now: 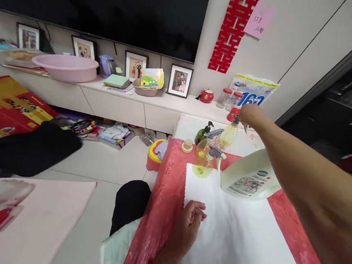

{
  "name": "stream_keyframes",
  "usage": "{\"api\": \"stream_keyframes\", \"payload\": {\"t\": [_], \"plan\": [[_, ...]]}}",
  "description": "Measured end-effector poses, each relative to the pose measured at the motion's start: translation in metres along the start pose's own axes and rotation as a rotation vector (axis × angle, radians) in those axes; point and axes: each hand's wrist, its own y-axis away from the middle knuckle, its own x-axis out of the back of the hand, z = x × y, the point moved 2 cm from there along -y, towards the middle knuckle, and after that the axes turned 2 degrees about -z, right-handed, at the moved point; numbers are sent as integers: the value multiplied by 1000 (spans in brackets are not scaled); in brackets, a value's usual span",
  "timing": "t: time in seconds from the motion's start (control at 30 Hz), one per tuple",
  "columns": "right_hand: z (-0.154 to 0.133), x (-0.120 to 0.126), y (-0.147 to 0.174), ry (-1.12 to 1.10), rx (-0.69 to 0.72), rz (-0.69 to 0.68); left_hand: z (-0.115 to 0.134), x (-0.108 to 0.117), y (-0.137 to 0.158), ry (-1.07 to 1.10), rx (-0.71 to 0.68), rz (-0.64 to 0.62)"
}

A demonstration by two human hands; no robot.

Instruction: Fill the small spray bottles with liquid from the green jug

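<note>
My right hand (251,115) is closed around the sprayer top of a pale yellow spray bottle (228,135) at the far end of the table. My left hand (192,221) rests on a white sheet (231,234), fingers loosely bent with nothing in them. Before it stand a spray bottle with yellow-green liquid (202,170), one with orange liquid (201,148) and a green pump bottle (199,136). A big pale jug (249,177) with a label leans on the sheet, partly hidden by my right forearm. Left of the bottles sits a small cream cap (187,145).
Red plastic (168,182) covers the table under the sheet. Behind it, a low cabinet (111,100) holds framed photos, a pink basin (67,67), glass jars (224,97) and a plastic pack (252,90). A yellow-and-red stool (153,156) stands left of the table.
</note>
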Motion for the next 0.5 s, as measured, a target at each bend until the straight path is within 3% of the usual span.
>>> {"api": "stream_keyframes", "payload": {"t": [0.3, 0.5], "plan": [[-2, -45, -9, -75, -98, -174, -4, -2, 0, 12, -22, -1], [3, -66, -5, -238, -26, -121, -4, -2, 0, -22, -2, -4]]}}
